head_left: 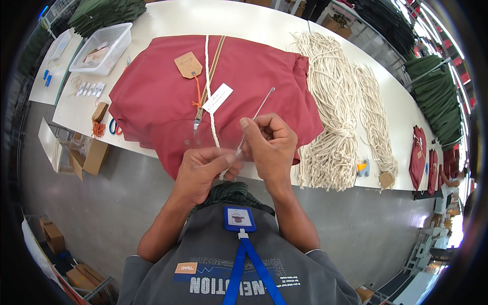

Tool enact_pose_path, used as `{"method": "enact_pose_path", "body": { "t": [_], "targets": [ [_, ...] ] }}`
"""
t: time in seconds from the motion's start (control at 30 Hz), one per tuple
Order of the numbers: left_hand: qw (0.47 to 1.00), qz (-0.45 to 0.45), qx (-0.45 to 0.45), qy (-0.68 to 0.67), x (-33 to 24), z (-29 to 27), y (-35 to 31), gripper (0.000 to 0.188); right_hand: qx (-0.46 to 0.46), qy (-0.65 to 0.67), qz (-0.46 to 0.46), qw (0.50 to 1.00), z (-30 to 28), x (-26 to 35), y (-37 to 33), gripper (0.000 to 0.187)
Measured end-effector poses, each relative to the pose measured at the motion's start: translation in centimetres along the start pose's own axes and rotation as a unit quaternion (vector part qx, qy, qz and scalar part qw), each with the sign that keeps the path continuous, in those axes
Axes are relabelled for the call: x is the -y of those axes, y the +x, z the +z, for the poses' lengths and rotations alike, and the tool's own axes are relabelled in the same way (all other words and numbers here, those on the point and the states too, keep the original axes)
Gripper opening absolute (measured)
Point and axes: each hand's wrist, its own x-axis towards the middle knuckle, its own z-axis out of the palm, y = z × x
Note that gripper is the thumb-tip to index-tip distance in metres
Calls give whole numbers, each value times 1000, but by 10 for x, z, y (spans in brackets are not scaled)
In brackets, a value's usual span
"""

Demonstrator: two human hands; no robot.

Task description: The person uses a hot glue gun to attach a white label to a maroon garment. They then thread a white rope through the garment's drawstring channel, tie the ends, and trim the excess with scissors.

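Nearest the cam: blue lanyard (239,269) over a dark grey shirt (325,279). Left to right from there: white basket (101,50) on the table (168,18), then red fabric (162,101) spread out. Left hand (206,168) over its near edge, thumb and fingers pinched around a white cord (212,112). Thin looped-tip metal rod (260,108) pinched in the right hand (272,145), slanting over the fabric. Cream cord bundles (330,107) beyond.

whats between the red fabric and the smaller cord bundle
In the head view, the larger bundle of cream cords lies between the red fabric and the smaller bundle.
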Motion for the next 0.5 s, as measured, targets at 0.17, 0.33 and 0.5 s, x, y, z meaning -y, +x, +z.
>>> {"method": "enact_pose_path", "body": {
  "t": [0.17,0.33,0.5],
  "targets": [
    [999,21,-27,-6,1,-2,3,17,49,62,25,997,-6,-3,-5,12],
    [999,-12,8,-40,3,-11,2,17,197,121,74,970,-18,-20,-15,12],
    [994,-18,63,-83,13,-15,-3,18,271,245,82,927,-27,-47,-17,11]
  ]
}}
